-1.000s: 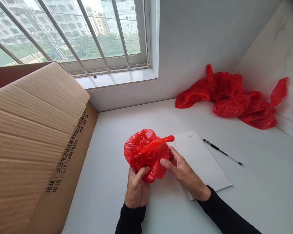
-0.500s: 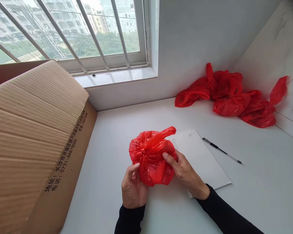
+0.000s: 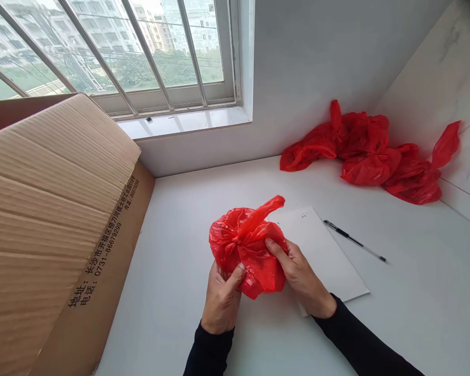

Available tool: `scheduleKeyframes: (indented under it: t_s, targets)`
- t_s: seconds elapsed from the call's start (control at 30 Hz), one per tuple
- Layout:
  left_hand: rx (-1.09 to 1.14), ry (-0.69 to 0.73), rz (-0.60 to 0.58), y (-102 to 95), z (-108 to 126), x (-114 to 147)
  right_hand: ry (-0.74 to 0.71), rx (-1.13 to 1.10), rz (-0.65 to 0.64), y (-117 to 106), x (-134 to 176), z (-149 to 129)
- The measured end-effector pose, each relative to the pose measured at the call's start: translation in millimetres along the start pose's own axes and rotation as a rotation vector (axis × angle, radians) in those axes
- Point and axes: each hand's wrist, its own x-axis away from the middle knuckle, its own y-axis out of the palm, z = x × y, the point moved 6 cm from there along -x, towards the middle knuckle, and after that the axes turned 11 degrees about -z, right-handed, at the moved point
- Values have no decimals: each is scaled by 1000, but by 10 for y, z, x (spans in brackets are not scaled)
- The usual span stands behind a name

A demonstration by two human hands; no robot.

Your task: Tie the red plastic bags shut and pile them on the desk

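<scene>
Left hand point(image 3: 221, 297) came up nearly straight from the bottom edge, thumb laid over the near edge of the knotted red plastic bag point(image 3: 254, 266), fingers tucked below it. Right hand point(image 3: 295, 266) angled in from lower right, thumb pressed on the bag's top face, fingers wrapped behind its right side. Both gripping; bag sat between the two sets of fingers, knot just ahead of the left thumb, twisted tail pointing up and right.

Most fingers were hidden under or behind the bag. Contents not readable. White paper pad point(image 3: 332, 266), beyond and right of the right fingers, was partly covered by bag and right hand; handwriting too small to read. Cardboard box point(image 3: 55, 209), left of the left fingers, was cut off by the frame. Red bag pile point(image 3: 368, 169), far ahead and right of the right fingers, overlapped too much to count. Black pen point(image 3: 356, 242) lay clear, right of the right fingers.

Vs half a second earlier: left thumb had moved from the bag's left edge onto its near front; tail stood slightly higher; pen hadn't moved.
</scene>
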Motion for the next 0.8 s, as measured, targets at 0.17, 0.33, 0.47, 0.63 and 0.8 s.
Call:
scheduleKeyframes:
  t_s: [0.17,0.33,0.47,0.63,0.8]
  targets:
    - [7,-2,-31,-74,-57,-63,-11,-13,-8,27,-4,-27]
    - [21,-21,6,-130,-106,-113,-33,14,-39,64,-7,-62]
    - [58,-41,79,-184,-135,-116,-19,57,-28,51,-10,-43]
    - [93,-53,58,-113,-80,-52,6,56,31,7,-2,-16]
    - [-10,-10,-13,18,-2,-19,-3,23,37,9,-1,-37]
